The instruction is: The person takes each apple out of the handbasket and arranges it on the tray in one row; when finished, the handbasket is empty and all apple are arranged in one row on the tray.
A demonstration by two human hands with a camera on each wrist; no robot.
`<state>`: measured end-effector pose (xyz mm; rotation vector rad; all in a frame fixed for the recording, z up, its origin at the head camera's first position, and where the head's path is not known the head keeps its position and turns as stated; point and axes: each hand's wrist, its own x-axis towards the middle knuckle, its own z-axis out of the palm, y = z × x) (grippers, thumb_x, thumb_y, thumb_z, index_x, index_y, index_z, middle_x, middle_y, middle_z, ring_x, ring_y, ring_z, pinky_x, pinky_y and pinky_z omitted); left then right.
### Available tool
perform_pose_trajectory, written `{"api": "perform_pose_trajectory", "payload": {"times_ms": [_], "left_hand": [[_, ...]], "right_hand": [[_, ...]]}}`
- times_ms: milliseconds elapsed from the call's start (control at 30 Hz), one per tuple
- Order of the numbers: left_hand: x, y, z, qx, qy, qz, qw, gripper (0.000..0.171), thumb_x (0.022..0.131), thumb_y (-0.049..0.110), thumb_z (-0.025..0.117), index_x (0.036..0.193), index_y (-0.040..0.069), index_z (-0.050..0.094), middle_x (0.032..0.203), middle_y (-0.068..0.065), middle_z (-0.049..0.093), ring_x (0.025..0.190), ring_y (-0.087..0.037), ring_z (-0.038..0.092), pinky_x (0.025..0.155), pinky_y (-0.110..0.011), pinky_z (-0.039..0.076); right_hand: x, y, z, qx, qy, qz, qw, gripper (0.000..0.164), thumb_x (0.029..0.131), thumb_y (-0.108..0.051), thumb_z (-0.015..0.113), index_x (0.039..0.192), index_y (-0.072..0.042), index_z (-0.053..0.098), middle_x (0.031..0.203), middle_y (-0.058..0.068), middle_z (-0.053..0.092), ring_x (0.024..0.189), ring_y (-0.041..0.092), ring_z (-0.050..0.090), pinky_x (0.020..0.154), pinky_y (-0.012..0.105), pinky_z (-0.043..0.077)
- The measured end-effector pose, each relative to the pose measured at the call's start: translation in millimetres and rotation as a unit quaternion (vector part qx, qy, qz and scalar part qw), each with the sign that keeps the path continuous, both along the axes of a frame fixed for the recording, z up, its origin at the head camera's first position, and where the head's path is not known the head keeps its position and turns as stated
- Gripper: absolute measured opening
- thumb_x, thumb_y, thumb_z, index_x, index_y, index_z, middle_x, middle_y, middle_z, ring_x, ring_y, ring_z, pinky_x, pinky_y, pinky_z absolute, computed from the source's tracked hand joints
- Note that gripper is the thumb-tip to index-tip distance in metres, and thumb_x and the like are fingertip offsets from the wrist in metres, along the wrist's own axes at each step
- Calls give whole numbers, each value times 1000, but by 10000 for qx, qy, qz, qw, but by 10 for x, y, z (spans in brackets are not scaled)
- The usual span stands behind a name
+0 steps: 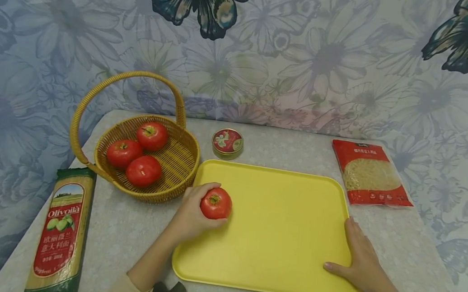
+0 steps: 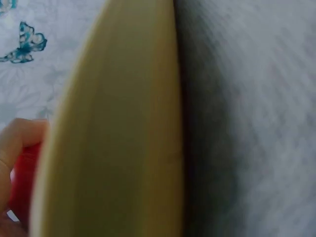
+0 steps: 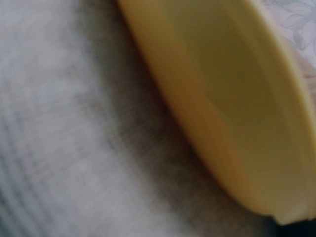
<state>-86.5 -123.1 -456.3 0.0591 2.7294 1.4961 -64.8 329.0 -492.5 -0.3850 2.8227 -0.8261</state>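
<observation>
Left hand and tomato, head view: we see the left hand (image 1: 194, 213) grasping a tomato (image 1: 218, 203), fingers and thumb curved round it, above the tray's (image 1: 277, 230) left part; contact with the tray we cannot tell.
Right hand, head view: the right hand (image 1: 360, 259) rests at the tray's right edge, thumb over the rim, fingers loosely extended outside; not clenched.
Handling, head view: we judge a light, even hold best, stem up, since ripe skin may bruise; we would lower slowly onto the flat floor and steady the tray at its rim, as round fruit could roll.
Basket, head view: woven, glossy, arched handle, just beyond the tray's far left corner; the basket (image 1: 177, 160) holds three smooth red tomatoes (image 1: 144, 171).
Packets and tin, head view: round tin (image 1: 228, 143) behind the tray; crinkly pasta bag (image 1: 372, 174) off its far right corner; long spaghetti pack (image 1: 60, 233) well to its left.
Tray wall, left wrist view: smooth yellow curve, blurred; tomato and fingers partly show beyond it.
Tray wall, right wrist view: rounded side over mottled grey tabletop; the right hand's hold we cannot tell here.
</observation>
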Motion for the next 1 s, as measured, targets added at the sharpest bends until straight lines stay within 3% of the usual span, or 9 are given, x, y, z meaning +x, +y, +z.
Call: {"api": "perform_pose_trajectory", "payload": {"times_ms": [267, 433, 600, 1000], "left_hand": [[-3, 0, -37, 67, -217, 246, 9994, 84, 65, 33, 92, 139, 31, 51, 131, 1, 56, 118, -20, 43, 93, -45, 50], [8, 2, -52, 67, -344, 454, 9984, 88, 67, 35, 92, 143, 29, 48, 141, -4, 45, 124, -26, 43, 95, -52, 51], [11, 8, -79, 16, -250, 604, 9979, 92, 67, 37, 91, 145, 27, 45, 143, -8, 40, 127, -30, 44, 97, -55, 50], [31, 26, -69, 58, -242, 792, 9965, 97, 66, 37, 92, 148, 26, 40, 143, -5, 42, 132, -27, 41, 103, -57, 46]], "right_hand": [[-1, -10, 13, 20, -65, -33, 10000, 124, 80, -49, 78, 159, -9, -9, 166, 21, -6, 154, 40, -7, 122, 42, -18], [11, 1, -6, 3, 110, 37, 9999, 123, 80, -46, 79, 159, -8, -7, 166, 21, -4, 154, 37, -7, 121, 34, -18], [6, 6, -8, 31, 67, 28, 10000, 123, 80, -47, 79, 159, -9, -8, 166, 22, -4, 154, 38, -7, 121, 35, -18], [7, -15, 9, 57, -27, -3, 10000, 124, 80, -48, 78, 158, -7, -8, 165, 24, -4, 154, 41, -6, 122, 37, -18]]}}
